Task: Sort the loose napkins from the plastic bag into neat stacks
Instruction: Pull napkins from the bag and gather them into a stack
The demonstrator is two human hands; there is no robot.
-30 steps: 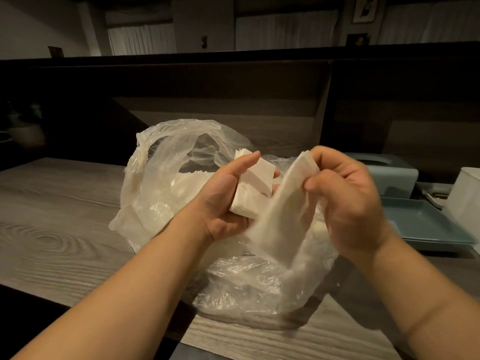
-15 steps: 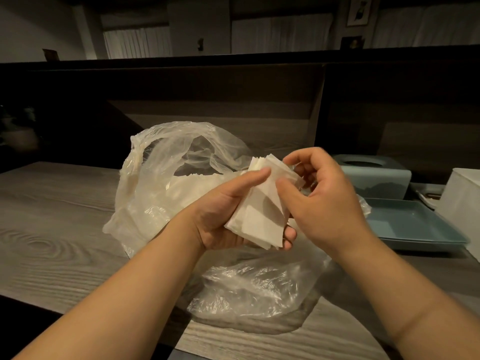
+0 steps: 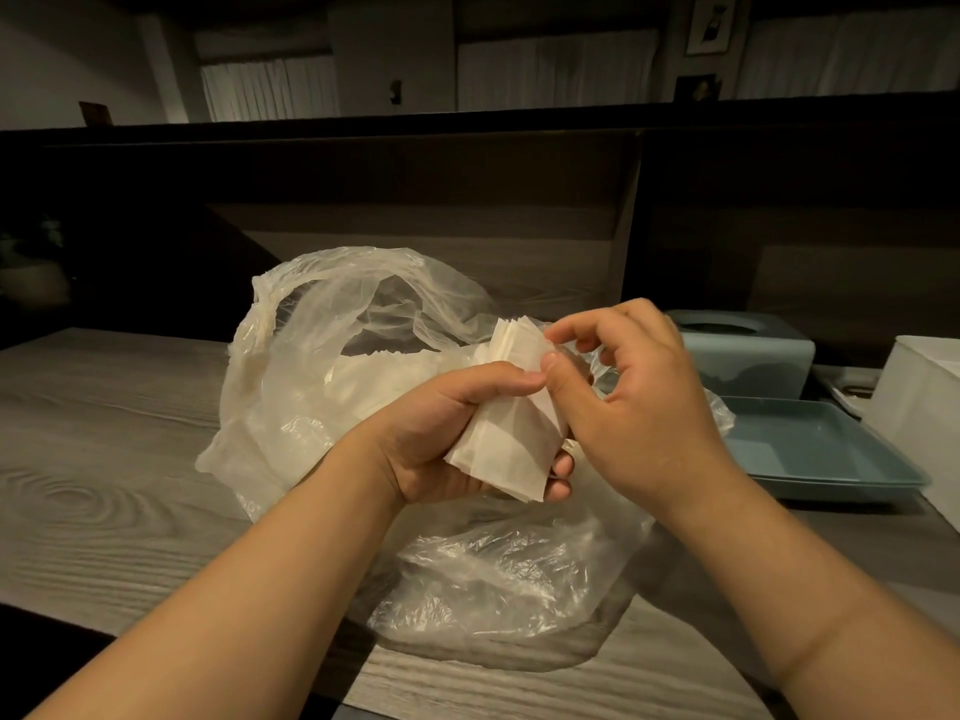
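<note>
A clear plastic bag (image 3: 322, 366) lies crumpled on the wooden table (image 3: 104, 459), with white napkins showing through it near its mouth. My left hand (image 3: 441, 433) grips a small stack of folded white napkins (image 3: 506, 444) above the bag, thumb across the top, fingers underneath. My right hand (image 3: 639, 402) is at the stack's upper right edge, its thumb and forefinger pinching the top corner of the napkins. The lower part of the stack is hidden in my left palm.
A blue tissue box (image 3: 748, 356) stands at the right, with a shallow blue tray (image 3: 831, 459) in front of it and a white container (image 3: 924, 413) at the far right edge. A dark partition wall (image 3: 415, 200) runs behind the table.
My right hand laid the loose napkin it held onto the stack in my left hand, then moved to pinch the stack's top corner. The stack is now thicker.
</note>
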